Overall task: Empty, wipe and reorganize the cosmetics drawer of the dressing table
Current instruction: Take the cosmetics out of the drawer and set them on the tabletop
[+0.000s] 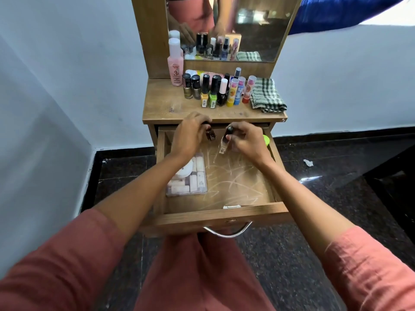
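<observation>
Drawer [224,216] pulled fully out below the bench [166,104], floor streaked with pale scratches. Both hands at its far end. Left hand [190,133]: fingers curled round a small dark nail polish bottle [210,135]. Right hand [246,140]: fingers pinch a clear bottle with black cap [224,143], tilted, just beside the dark one. In the drawer: clear plastic box of pale cosmetics [194,181] at left, green lid [266,140] at far right. On the bench: row of upright nail polish bottles [213,90], tall pink bottle [175,63], folded checked cloth [267,95].
</observation>
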Demonstrator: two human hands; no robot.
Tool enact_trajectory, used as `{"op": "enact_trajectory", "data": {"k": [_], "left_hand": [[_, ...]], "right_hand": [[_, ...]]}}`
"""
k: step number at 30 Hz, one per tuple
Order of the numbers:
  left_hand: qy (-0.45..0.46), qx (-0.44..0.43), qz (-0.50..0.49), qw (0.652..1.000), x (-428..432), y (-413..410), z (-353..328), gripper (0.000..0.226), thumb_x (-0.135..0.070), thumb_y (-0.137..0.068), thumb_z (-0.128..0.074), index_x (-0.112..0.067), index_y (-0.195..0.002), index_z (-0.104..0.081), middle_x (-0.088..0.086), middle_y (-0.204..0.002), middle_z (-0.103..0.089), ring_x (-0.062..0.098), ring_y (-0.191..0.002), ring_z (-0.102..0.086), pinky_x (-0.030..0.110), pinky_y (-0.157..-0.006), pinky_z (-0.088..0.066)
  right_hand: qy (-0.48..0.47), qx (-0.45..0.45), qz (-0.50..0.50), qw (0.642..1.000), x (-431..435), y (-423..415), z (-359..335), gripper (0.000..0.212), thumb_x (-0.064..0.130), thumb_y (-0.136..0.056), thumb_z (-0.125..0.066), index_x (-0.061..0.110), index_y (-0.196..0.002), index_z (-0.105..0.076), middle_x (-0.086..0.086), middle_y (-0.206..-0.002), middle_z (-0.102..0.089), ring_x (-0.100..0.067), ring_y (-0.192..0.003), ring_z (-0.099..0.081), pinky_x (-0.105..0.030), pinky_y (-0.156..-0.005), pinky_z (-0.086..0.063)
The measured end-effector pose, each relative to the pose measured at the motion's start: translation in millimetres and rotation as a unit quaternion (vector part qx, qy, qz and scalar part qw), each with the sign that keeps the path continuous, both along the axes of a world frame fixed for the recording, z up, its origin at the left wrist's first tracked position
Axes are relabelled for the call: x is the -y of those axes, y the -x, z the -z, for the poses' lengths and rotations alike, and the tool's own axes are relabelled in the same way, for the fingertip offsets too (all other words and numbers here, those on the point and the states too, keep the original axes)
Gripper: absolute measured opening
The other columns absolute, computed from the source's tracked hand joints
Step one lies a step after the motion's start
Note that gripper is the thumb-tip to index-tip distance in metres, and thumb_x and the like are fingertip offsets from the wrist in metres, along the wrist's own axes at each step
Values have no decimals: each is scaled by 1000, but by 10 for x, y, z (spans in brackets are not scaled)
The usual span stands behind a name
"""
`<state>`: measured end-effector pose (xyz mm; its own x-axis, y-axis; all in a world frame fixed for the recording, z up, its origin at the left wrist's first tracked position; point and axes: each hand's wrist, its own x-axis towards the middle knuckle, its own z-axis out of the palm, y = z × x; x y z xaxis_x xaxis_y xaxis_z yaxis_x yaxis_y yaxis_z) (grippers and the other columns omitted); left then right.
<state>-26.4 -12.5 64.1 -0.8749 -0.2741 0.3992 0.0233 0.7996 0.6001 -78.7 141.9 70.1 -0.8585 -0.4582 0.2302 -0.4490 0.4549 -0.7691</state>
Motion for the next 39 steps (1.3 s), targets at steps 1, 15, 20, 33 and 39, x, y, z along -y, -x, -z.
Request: {"op": "enact_trajectory", "data": {"k": [1, 15, 20, 33, 39], "left_hand": [[-19, -5, -9, 1000, 16, 5, -62, 23, -8, -90, -53, -8, -110, -64, 9, -113, -62, 19, -102, -57, 10, -80, -34], [-131, -41, -75, 988, 412, 385, -545, 22, -2, -84, -61, -5, -105, -67, 9, -109, -68, 15, -98, -64, 15, -86, -47], [-113, -27, -71, 991, 517, 548, -505, 23, -1, -83, -62, -6, -105, -67, 9, -109, -68, 16, -99, -64, 24, -92, -49], [-123, -17, -59, 991, 538, 639, -440, 26, -1, -82, -62, -6, -108, -66, 9, -111, -67, 16, -102, -63, 25, -95, -49], [-151, -43, -72, 985, 532, 547, -469, 25, 1, -82, -60, -5, -105, -66, 8, -109, -67, 10, -97, -61, 15, -88, -48]], "right_hand": [[7, -7, -3, 1000, 1, 28, -46, 25, -4, -79, -63, -1, -104, -63, -10, -97, -65, -13, -86, -59, -12, -77, -48], [-21, -129, -70, 989, 732, 415, -564, 22, -2, -80, -61, 1, -101, -64, -12, -90, -68, -8, -70, -58, -12, -70, -49], [-105, -184, -5, 977, 885, 545, -506, 24, 13, -84, -58, 17, -107, -63, -10, -100, -67, -25, -97, -57, -39, -78, -49], [-193, -269, 2, 944, 936, 551, -554, 35, 6, -91, -46, 13, -125, -54, -3, -126, -56, -24, -117, -47, -33, -83, -45], [-154, -252, 16, 955, 776, 517, -593, 30, 5, -90, -48, 10, -118, -59, -4, -122, -58, -24, -116, -48, -32, -83, -45]]}}
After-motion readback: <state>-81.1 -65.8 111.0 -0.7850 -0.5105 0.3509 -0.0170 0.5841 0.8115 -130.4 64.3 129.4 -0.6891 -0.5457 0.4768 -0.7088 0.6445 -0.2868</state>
